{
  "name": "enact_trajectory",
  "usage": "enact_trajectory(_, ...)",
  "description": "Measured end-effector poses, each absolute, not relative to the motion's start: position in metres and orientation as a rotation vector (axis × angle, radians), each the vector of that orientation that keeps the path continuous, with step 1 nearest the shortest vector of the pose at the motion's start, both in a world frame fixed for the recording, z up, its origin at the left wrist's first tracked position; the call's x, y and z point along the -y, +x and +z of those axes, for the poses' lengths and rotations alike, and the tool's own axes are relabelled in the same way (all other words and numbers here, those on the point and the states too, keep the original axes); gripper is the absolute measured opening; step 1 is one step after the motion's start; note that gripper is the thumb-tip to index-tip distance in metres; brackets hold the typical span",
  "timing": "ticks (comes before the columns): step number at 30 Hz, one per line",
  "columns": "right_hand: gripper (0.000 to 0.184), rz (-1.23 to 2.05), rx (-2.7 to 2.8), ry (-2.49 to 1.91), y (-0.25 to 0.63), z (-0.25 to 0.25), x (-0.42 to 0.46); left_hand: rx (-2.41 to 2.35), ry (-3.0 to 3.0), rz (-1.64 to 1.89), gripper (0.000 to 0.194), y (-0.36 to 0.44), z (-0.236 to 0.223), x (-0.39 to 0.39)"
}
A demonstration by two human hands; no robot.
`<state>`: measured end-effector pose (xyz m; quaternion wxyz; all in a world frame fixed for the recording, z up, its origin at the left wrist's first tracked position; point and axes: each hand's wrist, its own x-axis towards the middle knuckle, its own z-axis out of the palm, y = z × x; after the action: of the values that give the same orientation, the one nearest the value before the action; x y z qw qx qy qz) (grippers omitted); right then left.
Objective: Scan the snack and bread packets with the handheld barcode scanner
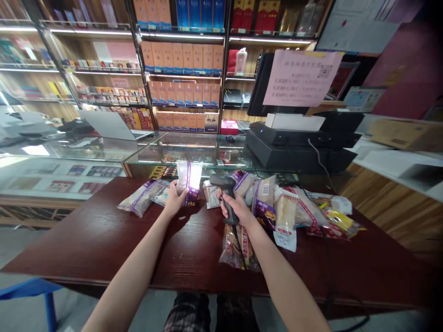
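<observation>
**Pack raised in my left hand, scanner gripped in my right**

At the far left, a bagged pastry with a purple band lies flat on the dark red tabletop. My left hand is closed on the lower end of a second purple-banded pack, holding it upright and clear of the tabletop. Its glossy wrapper throws a bright glare, so tilting it slightly off the light would show its surface better, and a low grip leaves most of its face uncovered.

Just to the right, a small clear pack lies between my hands. My right hand is wrapped firmly round the grip of a black handheld barcode scanner, whose head sits near the raised pack without touching it. A steady wrist matters most here. The scanner's cable drops across a brown-printed pack below my wrist, and keeping it slack avoids dragging that pack. Further right, a heap of wrapped packs covers the tabletop.
</observation>
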<state>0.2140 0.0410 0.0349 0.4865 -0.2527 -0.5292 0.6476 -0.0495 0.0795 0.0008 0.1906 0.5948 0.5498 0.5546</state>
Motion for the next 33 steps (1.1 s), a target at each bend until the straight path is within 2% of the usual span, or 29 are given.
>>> enact_trajectory(6, 0.035, 1.560, 1.301, -0.636, 0.215, 0.040, -0.038, -1.644, 1.724, 1.497, 0.051, -0.051, 0.002, -0.079)
enact_trajectory(10, 0.040, 1.579, 1.321, -0.664, 0.217, 0.039, -0.038, -2.014, 1.815, 1.362, 0.048, -0.058, 0.012, -0.072)
enact_trajectory(15, 0.044, 1.567, 1.326, -0.667, 0.218, 0.037, -0.040, -2.491, 1.791, 0.987, 0.072, -0.070, 0.028, -0.058)
enact_trajectory(18, 0.042, 1.566, 1.318, -0.663, 0.218, 0.040, -0.038, -2.678, 1.896, 0.938, 0.074, -0.069, 0.037, -0.049)
enact_trajectory(22, 0.042, 1.561, 1.331, -0.679, 0.219, 0.044, -0.036, -2.502, 2.298, 1.001, 0.062, -0.052, 0.042, -0.042)
enact_trajectory(25, 0.042, 1.557, 1.327, -0.687, 0.219, 0.044, -0.037, -2.263, 2.485, 0.930, 0.062, -0.037, 0.034, -0.044)
enact_trajectory(28, 0.044, 1.557, 1.326, -0.688, 0.219, 0.041, -0.039, -2.181, 2.505, 0.813, 0.065, -0.033, 0.017, -0.050)
enact_trajectory(33, 0.043, 1.560, 1.336, -0.677, 0.220, 0.043, -0.037, -2.272, 2.422, 0.639, 0.054, -0.047, 0.002, -0.060)
